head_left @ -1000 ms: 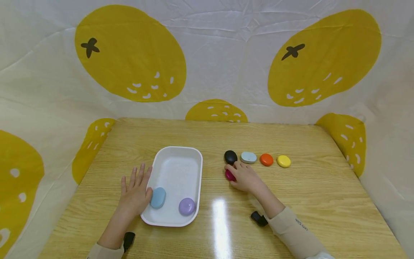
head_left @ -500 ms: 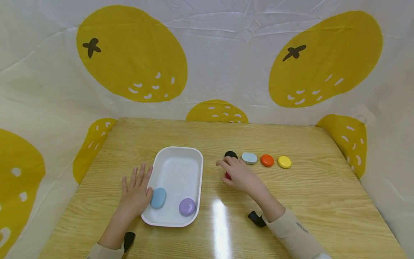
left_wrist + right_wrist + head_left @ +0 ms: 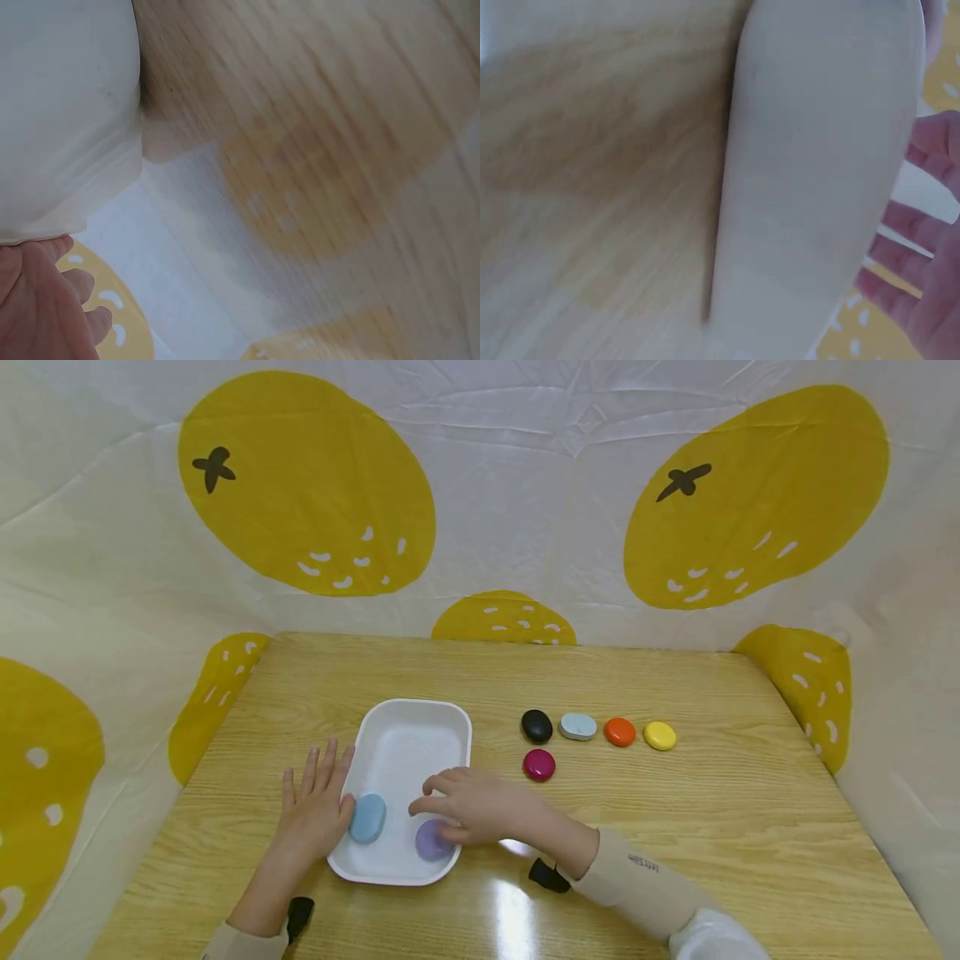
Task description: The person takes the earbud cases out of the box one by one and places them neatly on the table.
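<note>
A white tray (image 3: 408,768) stands left of the table's middle, with a light blue oval stone (image 3: 368,818) and a round purple stone (image 3: 431,840) in it. The left hand (image 3: 313,814), fingers straight, rests against the tray's left rim; in the left wrist view, its fingers (image 3: 79,285) show beside the tray wall. Over the tray's right rim hovers the right hand (image 3: 480,807), its fingers spread and loosely bent. Its thumb partly covers the purple stone; whether they touch I cannot tell. In the right wrist view, the fingers (image 3: 909,259) are apart and nothing shows between them.
Right of the tray, a black stone (image 3: 536,727), a pale grey-blue oval stone (image 3: 578,727), an orange stone (image 3: 620,732) and a yellow stone (image 3: 660,736) lie in a row. A magenta stone (image 3: 539,765) sits just below the black one. A patterned cloth (image 3: 517,510) hangs behind the table.
From the magenta stone, the right hand has moved left and toward the near side, over the tray. The magenta stone lies uncovered on the table. The left hand has stayed put.
</note>
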`<state>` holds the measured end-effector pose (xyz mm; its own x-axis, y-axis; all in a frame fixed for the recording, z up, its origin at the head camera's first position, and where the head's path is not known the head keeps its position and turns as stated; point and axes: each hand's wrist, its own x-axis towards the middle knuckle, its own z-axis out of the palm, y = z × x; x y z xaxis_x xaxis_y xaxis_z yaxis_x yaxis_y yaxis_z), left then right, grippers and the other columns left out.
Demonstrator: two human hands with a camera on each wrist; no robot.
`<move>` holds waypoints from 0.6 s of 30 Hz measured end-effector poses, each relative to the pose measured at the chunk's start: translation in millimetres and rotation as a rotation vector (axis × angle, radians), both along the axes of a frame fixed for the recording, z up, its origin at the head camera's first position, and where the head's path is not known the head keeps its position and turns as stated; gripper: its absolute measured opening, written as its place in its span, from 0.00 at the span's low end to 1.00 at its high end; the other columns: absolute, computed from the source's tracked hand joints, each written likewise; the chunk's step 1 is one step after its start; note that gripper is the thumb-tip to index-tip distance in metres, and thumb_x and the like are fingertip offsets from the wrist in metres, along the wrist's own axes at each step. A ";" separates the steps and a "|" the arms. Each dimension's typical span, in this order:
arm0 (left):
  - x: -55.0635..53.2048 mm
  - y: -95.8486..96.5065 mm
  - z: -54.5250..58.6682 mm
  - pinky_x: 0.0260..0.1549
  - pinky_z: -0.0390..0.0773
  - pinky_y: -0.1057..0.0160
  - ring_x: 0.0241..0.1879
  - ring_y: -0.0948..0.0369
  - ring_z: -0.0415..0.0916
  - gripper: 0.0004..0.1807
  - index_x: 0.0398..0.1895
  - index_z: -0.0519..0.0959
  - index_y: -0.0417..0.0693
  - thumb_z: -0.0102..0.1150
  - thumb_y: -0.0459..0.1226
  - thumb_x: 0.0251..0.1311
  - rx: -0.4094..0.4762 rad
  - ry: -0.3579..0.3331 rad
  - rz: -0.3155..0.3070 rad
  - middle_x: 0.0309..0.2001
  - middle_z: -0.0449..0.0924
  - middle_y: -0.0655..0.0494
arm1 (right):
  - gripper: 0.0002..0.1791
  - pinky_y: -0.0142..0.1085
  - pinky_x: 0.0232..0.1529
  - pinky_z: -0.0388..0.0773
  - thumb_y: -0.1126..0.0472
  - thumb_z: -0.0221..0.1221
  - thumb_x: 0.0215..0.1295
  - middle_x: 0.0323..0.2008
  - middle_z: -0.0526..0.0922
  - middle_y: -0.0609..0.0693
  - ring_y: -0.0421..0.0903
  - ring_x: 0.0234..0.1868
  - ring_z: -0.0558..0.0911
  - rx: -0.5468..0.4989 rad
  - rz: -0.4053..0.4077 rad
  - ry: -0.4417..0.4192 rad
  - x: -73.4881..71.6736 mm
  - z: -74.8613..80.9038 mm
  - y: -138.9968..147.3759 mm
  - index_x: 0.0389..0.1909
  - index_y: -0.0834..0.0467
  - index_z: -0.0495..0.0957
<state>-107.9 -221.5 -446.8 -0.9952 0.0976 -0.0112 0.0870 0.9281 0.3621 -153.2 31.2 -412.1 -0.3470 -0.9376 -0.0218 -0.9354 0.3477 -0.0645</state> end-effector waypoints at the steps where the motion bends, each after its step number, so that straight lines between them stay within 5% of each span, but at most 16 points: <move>1: 0.2 0.4 0.5 0.60 0.25 0.36 0.69 0.43 0.25 0.33 0.71 0.46 0.45 0.41 0.39 0.64 0.000 0.002 0.000 0.72 0.35 0.40 | 0.21 0.35 0.56 0.66 0.51 0.54 0.61 0.49 0.73 0.44 0.42 0.49 0.72 0.028 0.016 0.000 2.3 -1.3 -4.3 0.56 0.41 0.70; 5: 0.6 1.4 1.5 0.60 0.25 0.36 0.69 0.43 0.25 0.33 0.71 0.46 0.45 0.41 0.39 0.64 -0.003 0.002 0.003 0.72 0.35 0.40 | 0.23 0.33 0.54 0.66 0.48 0.56 0.58 0.44 0.72 0.41 0.39 0.44 0.72 0.145 0.039 0.009 10.0 -5.9 -18.8 0.56 0.36 0.69; 10: 0.4 1.1 0.5 0.60 0.26 0.36 0.69 0.43 0.25 0.34 0.71 0.46 0.45 0.41 0.39 0.64 -0.007 -0.001 0.004 0.72 0.35 0.40 | 0.27 0.29 0.41 0.67 0.45 0.61 0.54 0.38 0.70 0.40 0.37 0.35 0.69 0.262 -0.012 -0.041 13.0 -5.6 -31.0 0.57 0.32 0.66; 18: 0.0 0.5 -0.3 0.60 0.26 0.36 0.69 0.42 0.29 0.34 0.71 0.46 0.45 0.42 0.39 0.63 -0.019 0.001 0.006 0.72 0.36 0.41 | 0.30 0.29 0.38 0.65 0.43 0.66 0.47 0.44 0.69 0.41 0.38 0.38 0.68 0.406 -0.088 -0.064 15.7 -10.4 -47.3 0.53 0.30 0.66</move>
